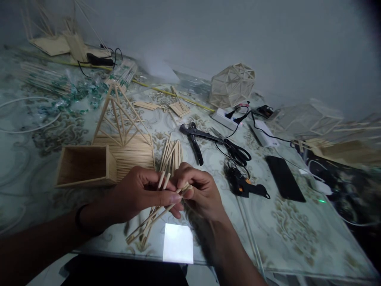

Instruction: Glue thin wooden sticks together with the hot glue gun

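Observation:
Several thin wooden sticks point(154, 216) are between my two hands above the front of the table. My left hand point(143, 196) is closed around them, thumb laid across, with two stick ends poking up past the fingers. My right hand point(199, 188) pinches the sticks at their upper right ends. Just beyond the hands lies a loose bundle of sticks point(171, 153). To the left stands a stick-built model: a square open box point(81, 165), a flat stick panel point(131, 157) and a pyramid-shaped stick frame point(119, 119).
Right of my hands lie a black hand cutter point(195, 139), scissors point(236, 151), a black glue gun point(245, 184) and a phone point(285, 178). A power strip point(228, 118) with cords and a geometric stick frame point(233, 85) stand behind. Plastic-wrapped sticks point(47, 79) lie back left.

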Motion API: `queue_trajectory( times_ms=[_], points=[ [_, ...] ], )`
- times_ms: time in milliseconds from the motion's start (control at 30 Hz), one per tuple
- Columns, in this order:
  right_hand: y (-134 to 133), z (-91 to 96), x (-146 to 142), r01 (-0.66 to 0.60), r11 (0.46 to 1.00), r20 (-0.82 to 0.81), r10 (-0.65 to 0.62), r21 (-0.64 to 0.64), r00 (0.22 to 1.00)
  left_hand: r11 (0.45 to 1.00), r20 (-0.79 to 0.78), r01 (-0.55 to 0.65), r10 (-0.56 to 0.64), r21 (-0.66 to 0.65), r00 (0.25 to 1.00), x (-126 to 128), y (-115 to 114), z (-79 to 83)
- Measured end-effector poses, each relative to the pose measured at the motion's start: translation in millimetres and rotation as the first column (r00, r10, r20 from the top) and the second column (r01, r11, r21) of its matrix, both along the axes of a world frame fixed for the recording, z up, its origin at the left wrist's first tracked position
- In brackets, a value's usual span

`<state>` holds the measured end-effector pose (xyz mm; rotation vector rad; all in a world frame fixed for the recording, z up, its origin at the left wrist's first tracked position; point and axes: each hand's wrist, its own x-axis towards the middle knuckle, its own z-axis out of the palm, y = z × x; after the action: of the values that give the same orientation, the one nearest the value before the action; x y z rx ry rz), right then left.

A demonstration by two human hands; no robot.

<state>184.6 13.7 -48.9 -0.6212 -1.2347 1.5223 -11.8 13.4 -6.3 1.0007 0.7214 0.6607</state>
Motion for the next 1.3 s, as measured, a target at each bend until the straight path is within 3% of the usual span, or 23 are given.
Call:
queue_trajectory(
  times_ms=[267,467,633,800,1300],
  points=[
    [3,3.3,-2,0.058,0.998,0.026,-0.057,-0.038,0.998,0.997,0.0,-0.066,0.066,0.027,0.998,-1,-3,-0.7],
    [4,5.6,9,0.165,0.986,0.122,-0.16,-0.03,0.98,0.971,-0.235,-0.138,0.183,0.197,0.955,4,-3,9.7],
    [2,7.7,14,0.187,0.982,0.149,-0.181,-0.025,0.972,0.953,-0.333,-0.111,0.205,0.281,0.92,4,-4,9.4],
    [1,11.4,14,0.202,0.978,0.178,-0.189,-0.056,0.966,0.956,-0.357,-0.088,0.188,0.279,0.915,3,-5,5.8],
    [1,10.8,8,0.228,0.972,0.179,-0.215,-0.052,0.96,0.943,-0.352,-0.21,0.294,0.257,0.889,8,-4,9.6]
  ],
)
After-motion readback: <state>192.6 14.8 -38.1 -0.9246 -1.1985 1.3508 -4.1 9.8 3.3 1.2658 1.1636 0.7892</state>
